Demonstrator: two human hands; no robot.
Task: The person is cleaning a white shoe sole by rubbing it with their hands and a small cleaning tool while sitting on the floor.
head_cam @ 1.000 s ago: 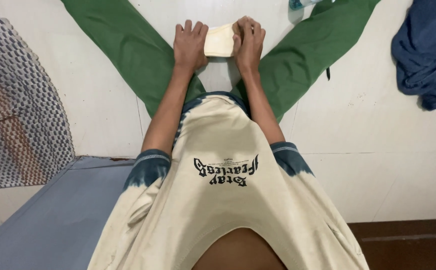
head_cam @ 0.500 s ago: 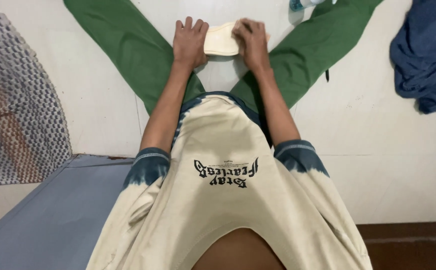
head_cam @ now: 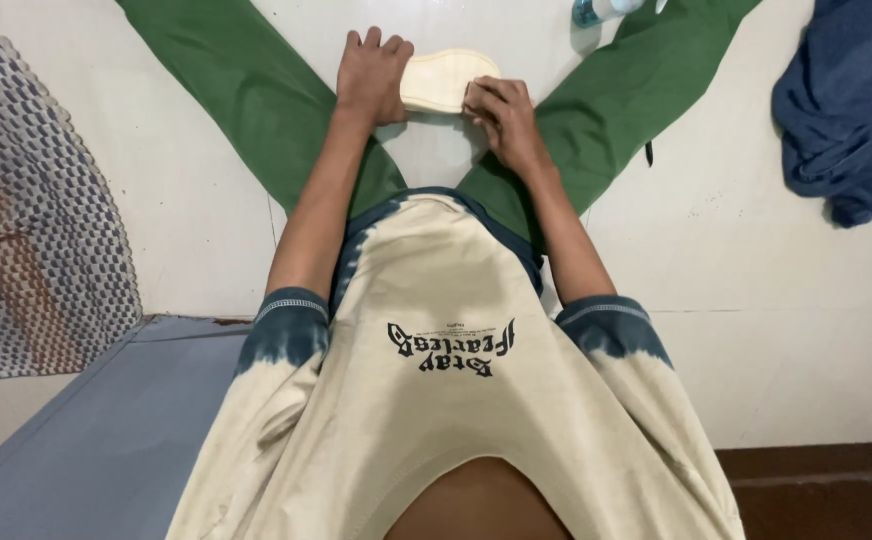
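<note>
Between both hands (head_cam: 371,75) (head_cam: 501,120), a soft, oval cream cloth pad (head_cam: 446,80).

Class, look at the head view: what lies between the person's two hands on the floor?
A cream, oval pad lies between the left hand and right hand; both touch it, in the head view.

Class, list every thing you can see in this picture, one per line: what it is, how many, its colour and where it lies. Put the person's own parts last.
Cloth pad: one, cream, oval, on the floor between the legs.
Woven mat: one, grey and white with reddish bands, at left.
Crumpled cloth: one, dark blue, at upper right.
Flat sheet: one, grey-blue, at lower left.
Bottle: one, clear bluish, at top edge, mostly cut off.
Floor: white.
Trousers: green, legs spread.
Shirt: cream, dark blue trim.
Left hand: flat on the pad's left end.
Right hand: pinching the pad's right end.
</note>
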